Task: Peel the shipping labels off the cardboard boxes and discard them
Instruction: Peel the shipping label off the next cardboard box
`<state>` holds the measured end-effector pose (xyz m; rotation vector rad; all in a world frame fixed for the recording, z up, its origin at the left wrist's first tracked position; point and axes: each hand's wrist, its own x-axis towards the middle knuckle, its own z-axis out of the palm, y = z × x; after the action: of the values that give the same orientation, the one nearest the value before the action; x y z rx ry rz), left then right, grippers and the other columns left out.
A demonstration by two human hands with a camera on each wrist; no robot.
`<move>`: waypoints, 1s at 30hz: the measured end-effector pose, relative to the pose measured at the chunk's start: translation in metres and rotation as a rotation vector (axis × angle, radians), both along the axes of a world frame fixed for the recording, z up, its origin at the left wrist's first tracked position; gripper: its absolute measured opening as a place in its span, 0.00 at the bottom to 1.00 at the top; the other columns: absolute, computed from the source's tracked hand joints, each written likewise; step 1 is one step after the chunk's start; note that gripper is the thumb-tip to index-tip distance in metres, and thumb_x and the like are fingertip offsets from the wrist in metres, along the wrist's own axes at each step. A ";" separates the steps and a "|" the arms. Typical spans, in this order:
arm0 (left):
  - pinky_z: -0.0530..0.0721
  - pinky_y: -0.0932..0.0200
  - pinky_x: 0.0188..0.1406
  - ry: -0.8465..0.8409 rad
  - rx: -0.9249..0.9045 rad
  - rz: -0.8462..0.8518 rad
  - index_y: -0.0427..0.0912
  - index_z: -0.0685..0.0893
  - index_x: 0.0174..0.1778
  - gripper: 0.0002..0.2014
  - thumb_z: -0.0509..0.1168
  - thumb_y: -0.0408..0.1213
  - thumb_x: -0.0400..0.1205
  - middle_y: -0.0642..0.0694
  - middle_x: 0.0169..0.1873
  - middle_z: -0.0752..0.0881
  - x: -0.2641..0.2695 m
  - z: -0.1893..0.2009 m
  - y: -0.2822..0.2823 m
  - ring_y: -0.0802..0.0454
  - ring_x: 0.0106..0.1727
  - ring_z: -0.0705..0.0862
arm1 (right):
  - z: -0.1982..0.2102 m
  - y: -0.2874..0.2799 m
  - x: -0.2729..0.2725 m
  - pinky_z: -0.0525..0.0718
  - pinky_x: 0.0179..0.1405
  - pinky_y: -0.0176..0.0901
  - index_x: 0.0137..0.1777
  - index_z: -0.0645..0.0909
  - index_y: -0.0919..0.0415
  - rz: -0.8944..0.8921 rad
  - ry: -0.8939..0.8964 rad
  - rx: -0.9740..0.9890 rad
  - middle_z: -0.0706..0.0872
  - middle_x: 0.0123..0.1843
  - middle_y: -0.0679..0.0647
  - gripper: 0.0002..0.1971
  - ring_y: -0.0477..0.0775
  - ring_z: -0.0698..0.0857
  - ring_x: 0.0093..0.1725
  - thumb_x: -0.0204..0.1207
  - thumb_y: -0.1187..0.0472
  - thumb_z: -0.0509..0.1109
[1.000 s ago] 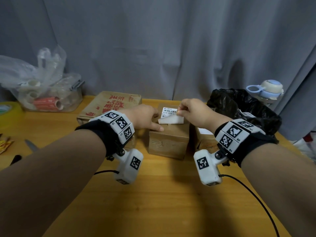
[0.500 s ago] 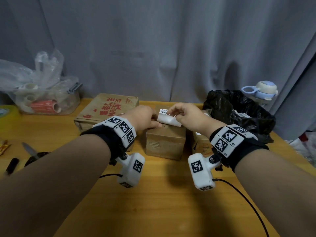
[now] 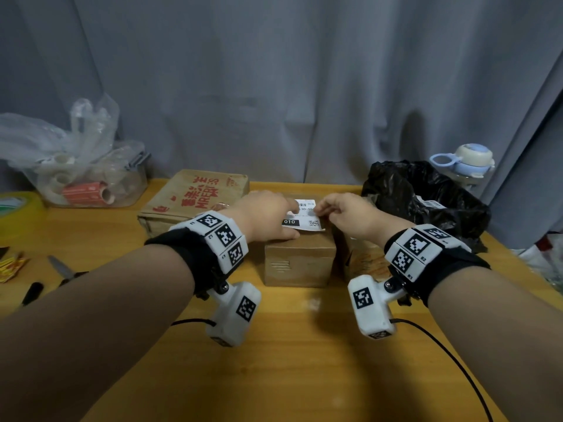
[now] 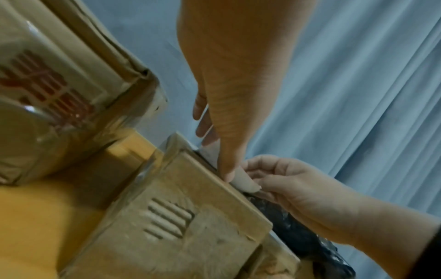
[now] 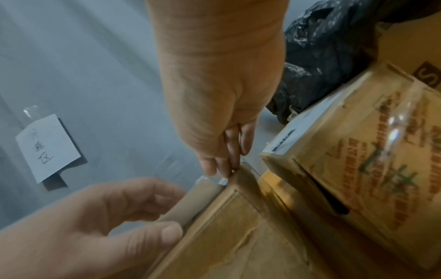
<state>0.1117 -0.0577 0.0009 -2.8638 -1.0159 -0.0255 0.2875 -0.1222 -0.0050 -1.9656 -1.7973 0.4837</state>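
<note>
A small cardboard box [image 3: 300, 260] stands mid-table. On its top lies a white shipping label [image 3: 304, 219], printed face up, its near edge lifted off the cardboard. My left hand [image 3: 274, 220] covers the label's left side, thumb along the box's front top edge, fingers curled over the label. My right hand [image 3: 330, 213] pinches the label's right edge. In the left wrist view the label [image 4: 243, 179] curls up between my thumb and the right hand's fingers. A second box [image 3: 362, 263] with its own label [image 5: 286, 139] stands close on the right.
A black trash bag [image 3: 426, 202] holding a peeled label sits at the back right, with a water bottle [image 3: 469, 161] behind it. A flat box with red print [image 3: 195, 196] lies behind my left wrist. Scissors [image 3: 64, 271] and a plastic container [image 3: 91, 184] are at the left.
The label was folded back and rolled up by my right hand. Now it lies unrolled, printed face up, with both hands at its sides. The left hand has shifted onto it.
</note>
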 end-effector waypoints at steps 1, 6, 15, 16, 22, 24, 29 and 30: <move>0.76 0.54 0.54 -0.029 -0.005 -0.032 0.51 0.76 0.69 0.24 0.63 0.57 0.78 0.48 0.62 0.81 0.003 -0.001 -0.003 0.46 0.62 0.80 | 0.002 -0.001 0.000 0.77 0.69 0.41 0.62 0.82 0.60 0.018 -0.024 -0.013 0.87 0.62 0.53 0.21 0.50 0.83 0.65 0.77 0.76 0.54; 0.73 0.57 0.49 -0.131 -0.054 -0.098 0.49 0.81 0.51 0.10 0.66 0.49 0.78 0.50 0.53 0.84 0.016 -0.005 -0.013 0.48 0.55 0.81 | 0.006 -0.010 0.000 0.78 0.67 0.38 0.63 0.81 0.59 0.086 -0.079 -0.059 0.86 0.63 0.53 0.23 0.49 0.82 0.65 0.75 0.78 0.54; 0.72 0.62 0.31 -0.371 -0.280 0.041 0.44 0.80 0.41 0.06 0.66 0.42 0.79 0.51 0.36 0.82 0.008 -0.005 -0.002 0.53 0.38 0.78 | -0.007 -0.013 0.000 0.78 0.69 0.46 0.72 0.72 0.57 0.077 -0.060 -0.002 0.83 0.65 0.55 0.23 0.54 0.81 0.65 0.77 0.63 0.68; 0.73 0.63 0.31 -0.396 -0.304 0.057 0.43 0.80 0.42 0.06 0.66 0.41 0.80 0.51 0.36 0.81 0.007 -0.006 -0.001 0.53 0.37 0.78 | -0.007 -0.013 -0.001 0.78 0.68 0.45 0.74 0.70 0.57 0.069 -0.121 -0.012 0.82 0.67 0.55 0.25 0.55 0.81 0.66 0.78 0.58 0.69; 0.81 0.53 0.45 -0.508 -0.385 0.092 0.42 0.83 0.42 0.05 0.66 0.40 0.79 0.50 0.35 0.82 0.003 -0.010 0.003 0.50 0.41 0.81 | -0.011 -0.007 -0.004 0.79 0.54 0.46 0.66 0.76 0.58 0.029 -0.278 -0.104 0.85 0.58 0.57 0.20 0.58 0.82 0.57 0.81 0.46 0.61; 0.81 0.52 0.49 -0.568 -0.391 0.133 0.42 0.85 0.42 0.05 0.67 0.38 0.78 0.49 0.37 0.84 0.003 -0.013 0.004 0.50 0.44 0.82 | -0.009 -0.004 -0.004 0.77 0.59 0.46 0.69 0.74 0.58 0.017 -0.282 -0.125 0.83 0.64 0.58 0.23 0.58 0.81 0.61 0.80 0.46 0.63; 0.82 0.54 0.48 -0.752 -0.455 0.247 0.46 0.84 0.35 0.03 0.67 0.36 0.74 0.48 0.38 0.86 0.005 -0.020 0.004 0.50 0.43 0.83 | -0.013 0.000 -0.001 0.69 0.75 0.56 0.77 0.66 0.52 -0.013 -0.259 -0.143 0.73 0.76 0.55 0.30 0.58 0.73 0.74 0.77 0.43 0.64; 0.82 0.55 0.44 -0.775 -0.462 0.259 0.44 0.84 0.35 0.03 0.67 0.35 0.74 0.48 0.36 0.85 0.005 -0.020 0.004 0.51 0.42 0.82 | -0.013 0.000 -0.001 0.66 0.75 0.61 0.77 0.65 0.49 -0.025 -0.265 -0.150 0.74 0.76 0.53 0.30 0.58 0.73 0.74 0.77 0.41 0.64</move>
<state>0.1167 -0.0542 -0.0190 -3.1343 -1.6970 -1.0813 0.2865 -0.1220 -0.0180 -2.2415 -1.9401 0.3732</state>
